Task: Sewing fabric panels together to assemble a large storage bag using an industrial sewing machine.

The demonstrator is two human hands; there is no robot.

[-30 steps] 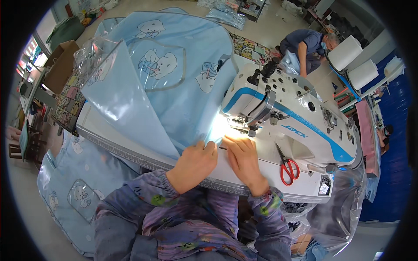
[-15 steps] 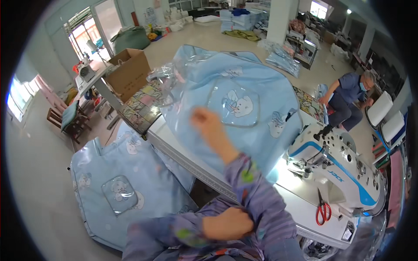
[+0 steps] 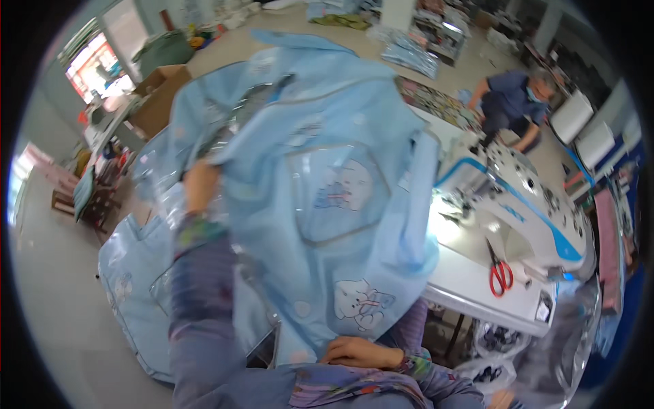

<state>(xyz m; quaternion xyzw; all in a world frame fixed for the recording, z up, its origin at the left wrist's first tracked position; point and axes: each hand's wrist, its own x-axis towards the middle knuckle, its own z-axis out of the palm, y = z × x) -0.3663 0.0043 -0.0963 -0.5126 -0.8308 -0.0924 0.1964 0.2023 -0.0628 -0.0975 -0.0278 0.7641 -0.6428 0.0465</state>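
Observation:
A light-blue fabric cover [image 3: 266, 184] with cartoon animal prints and a clear plastic window [image 3: 340, 194] is raised and spread out in front of me. My left hand [image 3: 202, 187], blurred, closes on its left part beside some crinkled clear plastic. Down at the cover's near edge, close to my lap, my right hand [image 3: 361, 353] has its fingers curled on the fabric. Folds hide the fingertips of both hands. A second blue cover [image 3: 129, 320] hangs low at the left, partly behind my left arm.
On the right of the white sewing table [image 3: 456, 290] stands a lit sewing machine [image 3: 524, 211], with red-handled scissors [image 3: 501, 273] in front. A co-worker [image 3: 514, 102] sits beyond it. A cardboard box [image 3: 160, 99] and a wooden chair [image 3: 85, 204] are at the left.
My arms have uncrossed. My left hand went from my right sleeve to the cover's left side; my right hand drew back to its near edge. The cover has lifted and come nearer.

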